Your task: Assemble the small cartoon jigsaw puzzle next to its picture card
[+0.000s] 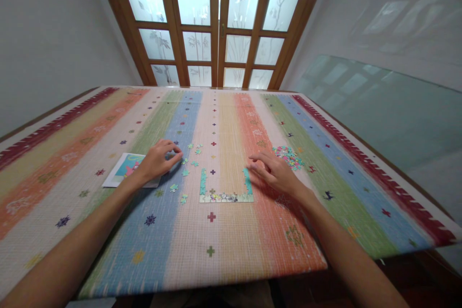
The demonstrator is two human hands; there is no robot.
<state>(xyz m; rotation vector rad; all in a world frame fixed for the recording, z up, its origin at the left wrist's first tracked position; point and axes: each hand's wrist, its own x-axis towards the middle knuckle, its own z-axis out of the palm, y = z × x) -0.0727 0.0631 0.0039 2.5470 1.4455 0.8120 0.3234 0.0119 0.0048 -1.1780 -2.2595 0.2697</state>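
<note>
A partly built jigsaw frame (225, 191), a U of joined edge pieces, lies on the striped mat (216, 231). My left hand (159, 160) rests with curled fingers at several loose teal pieces (189, 161) scattered left of the frame; whether a piece is pinched in its fingertips I cannot tell. My right hand (276, 171) lies flat with fingers spread beside the frame's right arm and holds nothing. A heap of loose pieces (288, 155) sits just beyond the right hand.
A picture card (121, 171) lies under my left wrist. The mat covers a glass table (390, 120) whose bare glass shows at the right. Wooden doors with frosted panes (216, 24) stand behind the table's far edge.
</note>
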